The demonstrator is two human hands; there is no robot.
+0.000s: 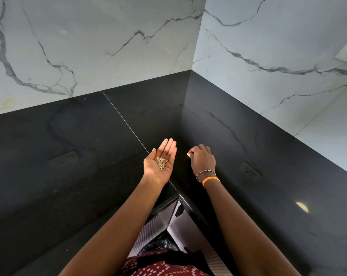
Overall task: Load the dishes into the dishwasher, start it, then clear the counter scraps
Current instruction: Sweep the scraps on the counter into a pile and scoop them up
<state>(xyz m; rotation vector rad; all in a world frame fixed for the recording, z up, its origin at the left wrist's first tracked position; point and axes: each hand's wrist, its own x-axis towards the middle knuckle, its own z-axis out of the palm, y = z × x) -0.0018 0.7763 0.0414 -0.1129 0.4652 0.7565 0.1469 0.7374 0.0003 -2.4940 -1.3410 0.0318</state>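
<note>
- The left hand (160,161) lay palm up and flat, fingers straight, above the counter (69,156), near its inner corner edge.
- A small heap of pale scraps (161,162) sat loose in the middle of that palm; nothing closed over it.
- The right hand (201,157) was palm down just beside it, fingers curled under with their tips at the counter; whether they pinched a further crumb could not be told, since the fingertips were hidden.
- Risk: the scraps were light and dry-looking, so any tilt of the flat palm, or a quick swing toward a bin, would likely have spilled them back onto the dark stone or down to the floor.
- Risk: the palm hung close to the counter's edge, above the gap where a bin bag (158,244) seemed to show; a spill there might have missed the bag and landed beside it.
- Risk: dropping another bit from the right hand into the left could have knocked the heap, because the pile sat near the fingers and not in a cupped hollow.
- Risk: specks left on the black, glossy surface were hard to see among reflections, so a few could have been overlooked.
- Cupping the palm before moving would probably have cut most of these hazards.
</note>
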